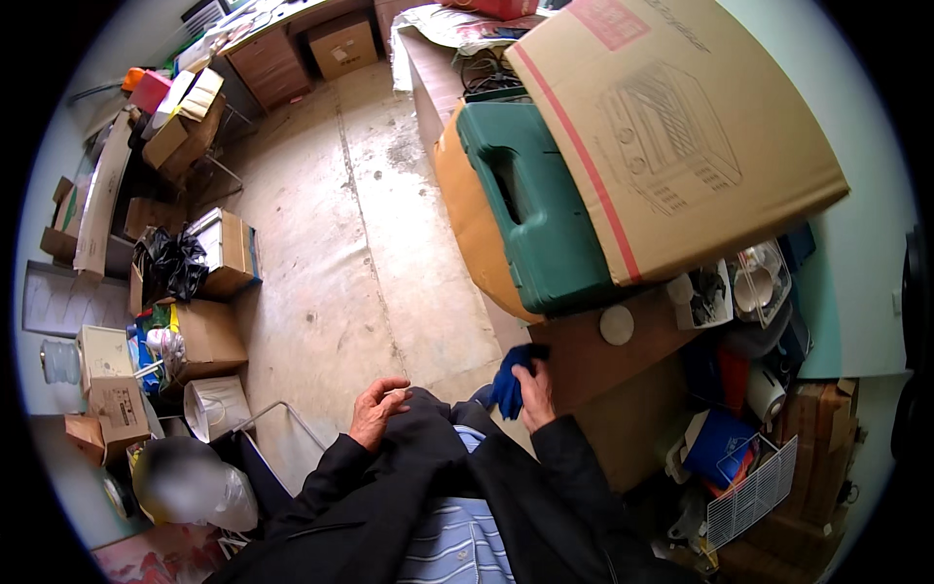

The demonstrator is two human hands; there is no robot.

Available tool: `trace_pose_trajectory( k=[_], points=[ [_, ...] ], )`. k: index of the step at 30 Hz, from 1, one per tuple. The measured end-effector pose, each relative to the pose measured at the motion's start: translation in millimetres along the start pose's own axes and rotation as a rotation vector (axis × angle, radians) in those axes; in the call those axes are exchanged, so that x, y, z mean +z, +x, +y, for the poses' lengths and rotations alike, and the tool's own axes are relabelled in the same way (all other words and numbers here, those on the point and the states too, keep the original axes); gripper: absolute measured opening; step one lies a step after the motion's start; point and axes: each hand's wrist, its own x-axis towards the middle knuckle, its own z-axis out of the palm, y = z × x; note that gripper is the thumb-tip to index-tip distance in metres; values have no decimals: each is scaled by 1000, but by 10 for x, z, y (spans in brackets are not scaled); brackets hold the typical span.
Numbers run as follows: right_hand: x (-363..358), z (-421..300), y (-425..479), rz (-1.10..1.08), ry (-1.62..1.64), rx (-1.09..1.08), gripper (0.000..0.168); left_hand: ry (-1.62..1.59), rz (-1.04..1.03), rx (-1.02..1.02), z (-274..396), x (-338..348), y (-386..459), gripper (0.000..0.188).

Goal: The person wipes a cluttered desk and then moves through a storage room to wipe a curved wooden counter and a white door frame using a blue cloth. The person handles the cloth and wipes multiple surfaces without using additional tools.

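My right hand grips a bunched dark blue cloth, perhaps a glove, beside the near corner of a brown tabletop. Above my left thigh, my left hand has its fingers loosely curled. A small pale spot shows at its fingertips; I cannot tell whether it is a held thing. Ahead of my right hand, a green plastic tool case lies on the table. Over part of that case sits a large cardboard carton printed with a drawing of an oven. A round pale disc rests near the carton.
Cardboard boxes and a black plastic bag line the left wall. A bent metal tube stands near my left arm. At right are a white wire rack and a blue box. Concrete floor stretches ahead.
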Motion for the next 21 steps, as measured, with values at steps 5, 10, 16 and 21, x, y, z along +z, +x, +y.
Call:
trace_pose_trajectory(
  k=[5, 10, 16, 21],
  points=[
    [121, 11, -375, 145, 482, 433, 19, -33, 63, -38, 111, -280, 127, 31],
    [-80, 704, 37, 318, 611, 368, 31, -74, 21, -67, 359, -686, 493, 28],
    [267, 507, 564, 226, 713, 218, 33, -60, 91, 3, 932, -1719, 875, 27],
    [625, 550, 878, 620, 832, 242, 31, -30, 215, 53, 1260, -2626, 1162, 27]
  ],
)
